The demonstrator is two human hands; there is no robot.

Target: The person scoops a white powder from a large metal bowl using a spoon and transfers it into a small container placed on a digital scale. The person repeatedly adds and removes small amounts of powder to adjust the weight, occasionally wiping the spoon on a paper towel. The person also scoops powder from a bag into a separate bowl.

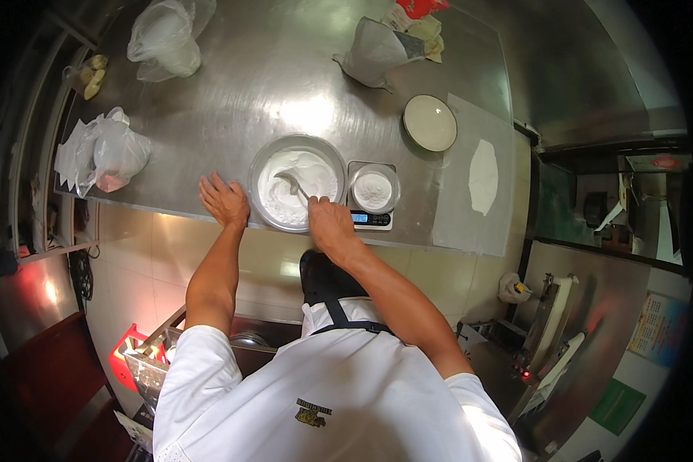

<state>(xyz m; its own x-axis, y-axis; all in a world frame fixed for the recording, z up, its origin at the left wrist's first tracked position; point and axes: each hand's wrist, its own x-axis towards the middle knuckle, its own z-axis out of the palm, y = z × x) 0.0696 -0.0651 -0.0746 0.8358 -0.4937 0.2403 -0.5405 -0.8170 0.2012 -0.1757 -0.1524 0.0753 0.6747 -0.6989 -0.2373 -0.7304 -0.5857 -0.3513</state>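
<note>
A metal spoon (294, 183) is gripped by its handle in my right hand (330, 225), its bowl resting in white powder (317, 170). The powder fills much of a wide round bowl (256, 202) near the front edge of the steel table. My left hand (225, 199) lies with fingers spread on the tabletop, a little left of the bowl. Just right of the bowl, a digital kitchen scale (375, 222) with a lit display carries a small clear container (395, 196) of white powder (372, 189).
Beyond the scale stands a pale dark-rimmed bowl (430, 123). A translucent sheet (462, 231) covers the table's right end. An upright bag (375, 55) stands at the back; plastic bags (121, 151) lie at the left. Behind me sits a red stool (124, 358).
</note>
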